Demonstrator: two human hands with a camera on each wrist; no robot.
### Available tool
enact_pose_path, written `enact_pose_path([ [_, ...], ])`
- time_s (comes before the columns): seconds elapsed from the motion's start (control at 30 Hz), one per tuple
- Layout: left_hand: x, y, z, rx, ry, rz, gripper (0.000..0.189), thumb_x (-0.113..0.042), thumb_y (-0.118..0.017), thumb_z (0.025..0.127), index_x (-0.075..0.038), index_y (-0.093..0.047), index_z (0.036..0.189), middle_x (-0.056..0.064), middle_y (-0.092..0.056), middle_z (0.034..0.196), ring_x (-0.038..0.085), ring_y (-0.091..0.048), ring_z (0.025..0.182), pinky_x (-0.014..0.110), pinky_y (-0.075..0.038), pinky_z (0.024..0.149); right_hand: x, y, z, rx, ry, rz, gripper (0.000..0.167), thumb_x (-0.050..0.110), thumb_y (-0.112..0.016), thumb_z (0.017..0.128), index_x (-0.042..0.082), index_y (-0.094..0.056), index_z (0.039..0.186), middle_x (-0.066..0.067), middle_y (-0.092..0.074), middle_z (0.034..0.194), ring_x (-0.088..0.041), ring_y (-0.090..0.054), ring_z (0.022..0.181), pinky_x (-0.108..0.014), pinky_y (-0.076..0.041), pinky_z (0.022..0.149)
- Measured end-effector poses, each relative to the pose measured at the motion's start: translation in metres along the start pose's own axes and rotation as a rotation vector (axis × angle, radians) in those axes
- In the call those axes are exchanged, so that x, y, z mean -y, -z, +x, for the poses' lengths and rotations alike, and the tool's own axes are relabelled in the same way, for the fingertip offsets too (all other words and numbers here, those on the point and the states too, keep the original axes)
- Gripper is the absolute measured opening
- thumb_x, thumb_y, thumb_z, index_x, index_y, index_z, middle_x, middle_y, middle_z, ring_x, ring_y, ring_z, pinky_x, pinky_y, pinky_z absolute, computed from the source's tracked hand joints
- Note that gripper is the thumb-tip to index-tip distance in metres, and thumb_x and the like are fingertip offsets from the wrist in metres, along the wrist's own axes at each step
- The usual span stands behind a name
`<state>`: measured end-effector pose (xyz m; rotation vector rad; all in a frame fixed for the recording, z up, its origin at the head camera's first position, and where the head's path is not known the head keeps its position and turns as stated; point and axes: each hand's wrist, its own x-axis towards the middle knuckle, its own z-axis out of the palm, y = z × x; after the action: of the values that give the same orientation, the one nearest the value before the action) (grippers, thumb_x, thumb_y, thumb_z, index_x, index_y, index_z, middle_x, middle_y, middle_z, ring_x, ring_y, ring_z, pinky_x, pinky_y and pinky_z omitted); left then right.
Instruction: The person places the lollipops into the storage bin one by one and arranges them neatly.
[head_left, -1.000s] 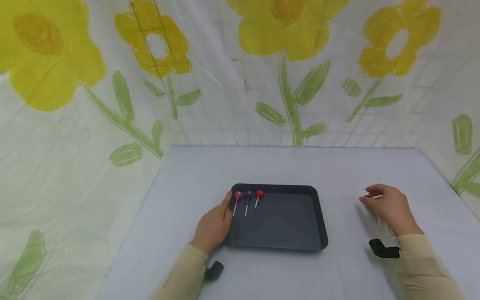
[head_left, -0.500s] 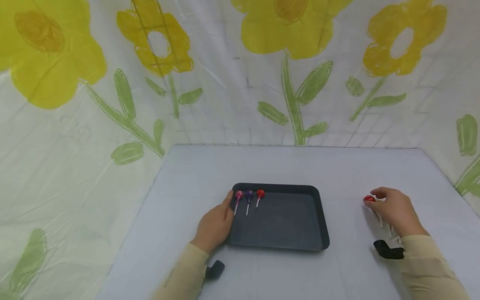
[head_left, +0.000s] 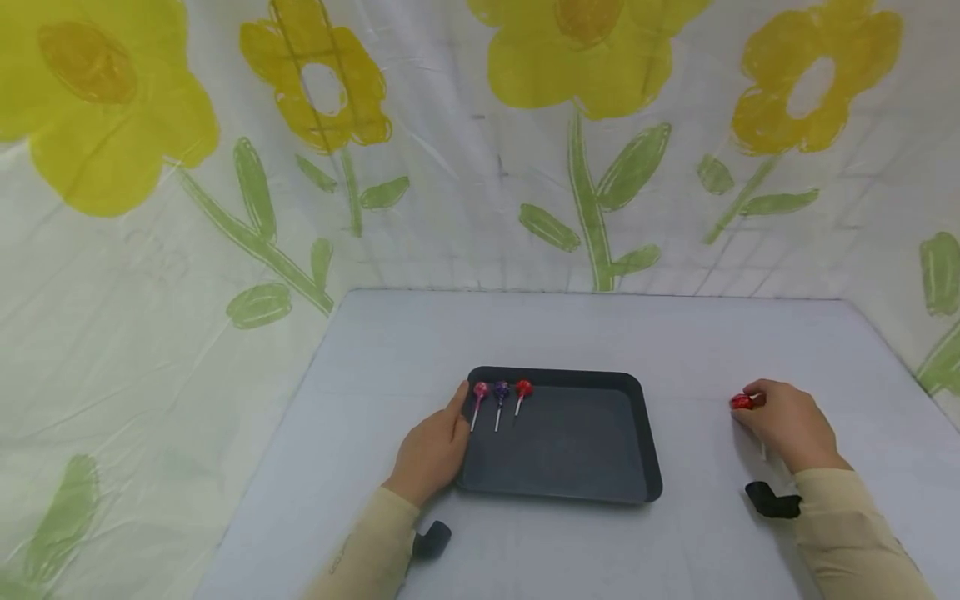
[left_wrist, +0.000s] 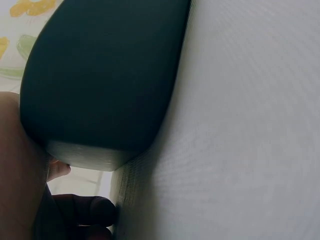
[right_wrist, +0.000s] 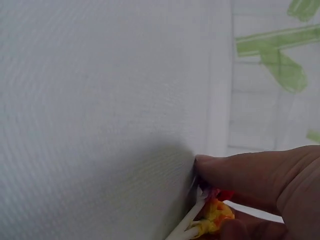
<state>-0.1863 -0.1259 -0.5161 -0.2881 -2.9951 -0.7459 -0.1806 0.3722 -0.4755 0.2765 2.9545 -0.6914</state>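
Observation:
My left hand (head_left: 431, 450) grips the left edge of a dark grey tray (head_left: 555, 497); the tray's outer side (left_wrist: 100, 75) fills much of the left wrist view. Along the tray's far left part lie a pink lollipop (head_left: 481, 390), a purple lollipop (head_left: 502, 389) and a red lollipop (head_left: 524, 388), sticks toward me. To the right of the tray, my right hand (head_left: 797, 425) holds a red-wrapped lollipop (head_left: 742, 402) at its fingertips. Close up, a yellow-orange wrapper (right_wrist: 218, 214) and white sticks (right_wrist: 186, 222) show below the thumb. The hand hides how many lollipops it holds.
A white tabletop (head_left: 600, 550) bears the tray. Behind it hangs a pale curtain (head_left: 450, 208) printed with yellow flowers. Black wrist cameras jut out beside the left sleeve (head_left: 367, 550) and the right sleeve (head_left: 855, 533).
The red wrapper at my right fingertips shows more than a second ago, and fewer white sticks show under that hand than half a second ago. Left hand and tray stay together.

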Motion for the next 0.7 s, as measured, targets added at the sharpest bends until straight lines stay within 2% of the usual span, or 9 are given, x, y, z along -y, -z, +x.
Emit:
enact_pose_path([
  [0.2,0.0,0.0,-0.001,-0.011,-0.009,0.002,0.056,-0.024,-0.045,0.107,-0.018,-0.043,0.163,0.0,-0.05,0.068,0.016,-0.045,0.06,0.037,-0.044,0.061,-0.002,-0.003,0.0,-0.028,0.002,-0.008,0.049,0.023,-0.073,0.092,-0.012,-0.064,0.125,-0.034,-0.067,0.114,-0.048,-0.062,0.098,-0.051,-0.051,0.071],
  [0.37,0.0,0.0,-0.002,-0.018,-0.019,-0.003,0.056,-0.022,-0.045,0.107,-0.018,-0.043,0.162,0.001,-0.052,0.069,0.017,-0.045,0.061,0.039,-0.045,0.062,0.0,-0.005,-0.003,-0.046,0.002,0.045,0.054,0.029,-0.072,0.095,-0.013,-0.063,0.127,-0.036,-0.065,0.118,-0.049,-0.061,0.101,-0.053,-0.05,0.075],
  [0.5,-0.001,0.001,-0.003,-0.007,-0.01,-0.007,0.056,-0.022,-0.044,0.107,-0.019,-0.042,0.163,0.0,-0.05,0.069,0.017,-0.045,0.061,0.038,-0.044,0.062,0.008,-0.007,-0.006,-0.085,0.009,0.112,0.056,0.037,-0.07,0.098,-0.009,-0.065,0.128,-0.032,-0.067,0.118,-0.047,-0.059,0.104,-0.048,-0.047,0.077],
  [0.7,-0.002,0.002,-0.002,0.0,-0.002,-0.012,0.057,-0.024,-0.043,0.107,-0.018,-0.042,0.163,-0.001,-0.048,0.067,0.016,-0.044,0.059,0.036,-0.042,0.06,0.027,-0.007,-0.008,-0.158,0.076,0.187,0.057,0.042,-0.072,0.098,-0.008,-0.07,0.125,-0.031,-0.069,0.117,-0.042,-0.06,0.102,-0.037,-0.046,0.072],
])
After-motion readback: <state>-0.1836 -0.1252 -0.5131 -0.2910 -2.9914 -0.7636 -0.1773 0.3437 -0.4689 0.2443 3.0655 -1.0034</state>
